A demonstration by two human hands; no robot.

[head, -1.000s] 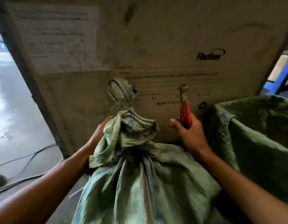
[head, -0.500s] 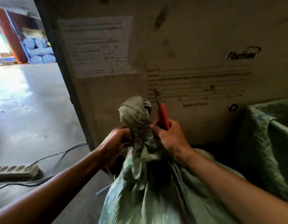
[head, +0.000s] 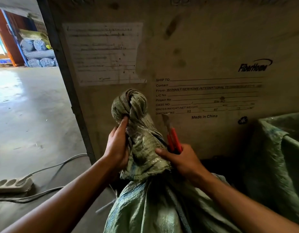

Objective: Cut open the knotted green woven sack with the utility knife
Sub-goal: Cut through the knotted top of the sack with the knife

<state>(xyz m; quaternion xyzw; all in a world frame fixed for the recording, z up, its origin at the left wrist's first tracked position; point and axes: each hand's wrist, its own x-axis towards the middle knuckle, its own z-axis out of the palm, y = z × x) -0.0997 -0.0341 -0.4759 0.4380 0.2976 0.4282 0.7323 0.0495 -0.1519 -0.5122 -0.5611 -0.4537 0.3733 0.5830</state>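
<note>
A green woven sack (head: pixel 155 206) stands in front of me, its neck twisted up into a tight knot (head: pixel 129 105). My left hand (head: pixel 117 145) grips the neck from the left, just under the knot, with a finger touching the knot. On the right of the neck is my right hand (head: pixel 180 160), closed around a red-handled utility knife (head: pixel 173 140) while its thumb presses on the sack cloth. The knife's blade points up and slightly left, close beside the neck but apart from it.
A large wooden crate (head: pixel 204 56) with shipping print and a paper label rises right behind the sack. A second, open green sack (head: pixel 279 157) stands at the right. A power strip (head: pixel 12 184) and cables lie on the concrete floor at the left.
The knot and neck now stand taller and more upright. My left hand has slid up under the knot. My right hand with the knife has moved a little right, off the knot.
</note>
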